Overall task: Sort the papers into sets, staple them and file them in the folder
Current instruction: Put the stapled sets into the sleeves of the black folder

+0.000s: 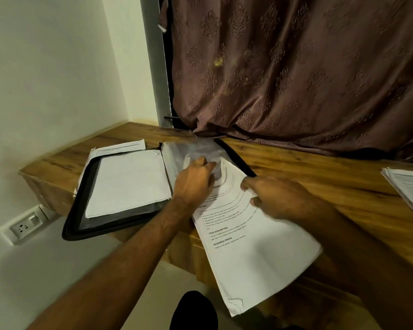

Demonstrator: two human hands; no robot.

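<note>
A black zip folder [81,210] lies open on the wooden desk [320,177], with a white paper set [129,182] on its left half. On the right half are clear plastic sleeves [196,146]. My left hand [196,179] pinches a sleeve's edge. My right hand [272,196] grips a printed paper set [253,253] by its right edge. The top of this set sits at the sleeve; its lower end hangs past the desk's front edge.
More printed sheets [119,148] lie under the folder's far left corner. Another paper stack [408,189] sits at the desk's right end. A brown curtain [296,67] hangs behind the desk. A wall socket [24,225] is at the lower left.
</note>
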